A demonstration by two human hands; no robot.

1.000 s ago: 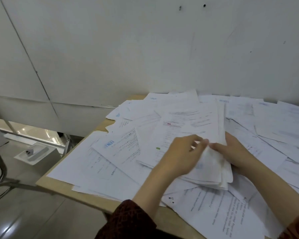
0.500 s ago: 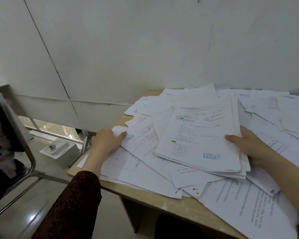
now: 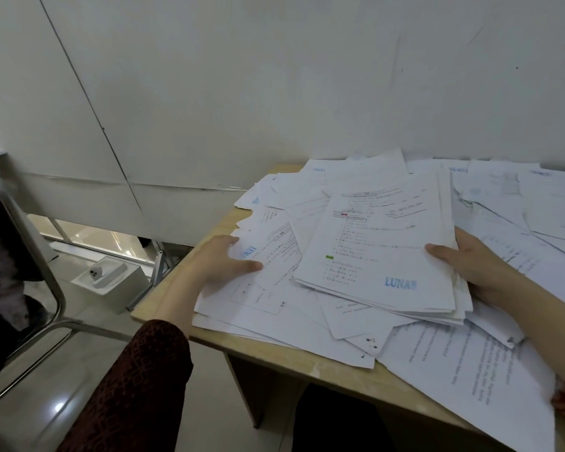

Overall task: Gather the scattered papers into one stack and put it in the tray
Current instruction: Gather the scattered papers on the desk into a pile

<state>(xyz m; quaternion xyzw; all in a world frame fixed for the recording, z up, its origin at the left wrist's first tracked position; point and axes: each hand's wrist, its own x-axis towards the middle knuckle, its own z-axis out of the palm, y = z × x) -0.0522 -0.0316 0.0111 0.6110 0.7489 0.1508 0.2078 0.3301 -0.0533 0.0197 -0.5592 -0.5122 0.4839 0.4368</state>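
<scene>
Right hand (image 3: 480, 265) grips paper stack (image 3: 379, 249), "LUNAS" stamp on top, mid-desk. Left hand (image 3: 222, 259) pinches loose sheet (image 3: 268, 256) at the stack's 9 o'clock. Scattered papers (image 3: 519, 203) cover desk (image 3: 274, 350).

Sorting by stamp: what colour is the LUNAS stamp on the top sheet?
Blue, on the LUNAS stamp, head view.

free: bare front-left strip of the light wooden table (image 3: 268, 350) | blocked: overlapping white printed papers (image 3: 503, 223) cover the rest | back: white wall (image 3: 307, 93) touches table edge
</scene>
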